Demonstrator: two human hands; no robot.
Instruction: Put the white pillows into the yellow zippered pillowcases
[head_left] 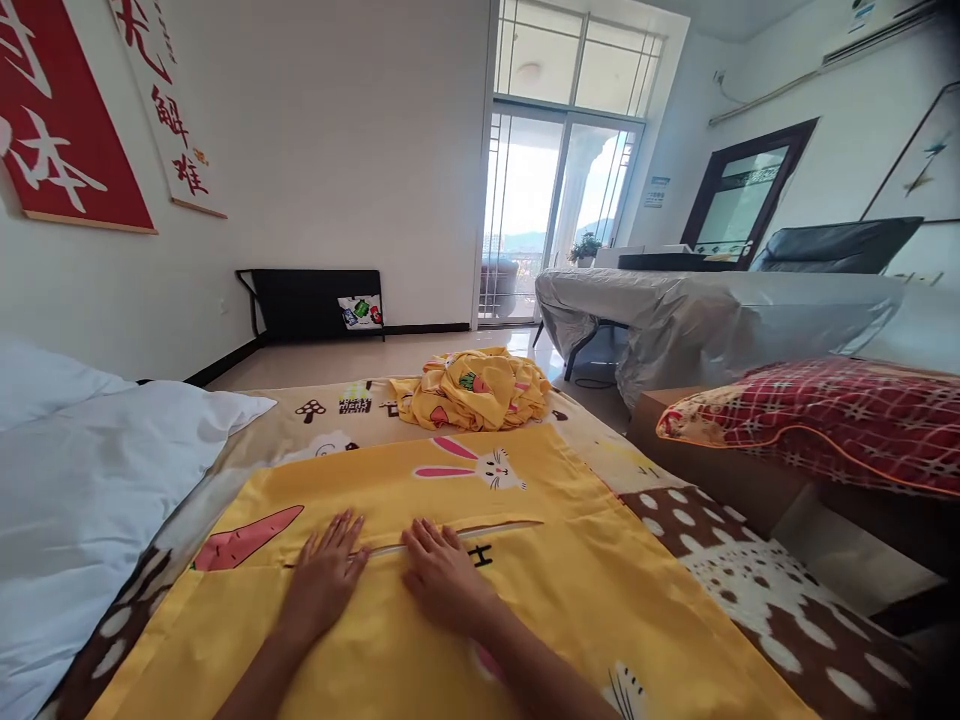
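Yellow cover (570, 600) with rabbit and carrot print is laid flat on the bed, over a brown spotted sheet (750, 580). Left hand (324, 578) and right hand (444, 575) are pressed palm down on it, side by side near its middle. Fingers are extended and slightly spread, and nothing is gripped by either hand. The fingertips are placed right at a flap edge (495, 528) that runs across the cover. A second yellow cloth (476, 392) is seen crumpled at the far end of the bed, well apart from the hands. A white duvet (97, 470) is bunched at the left. A red plaid pillow (832, 420) is set on a ledge at the right.

Handling, as judged: the cover is probably thin, light, soft and limp. No shape would be held once lifted, creases would be formed easily, and sliding over the sheet below is likely. Nothing fragile is involved. It is best pinched at the corners or along the flap edge, where the fabric looks doubled; a grab at the middle would only bunch it.
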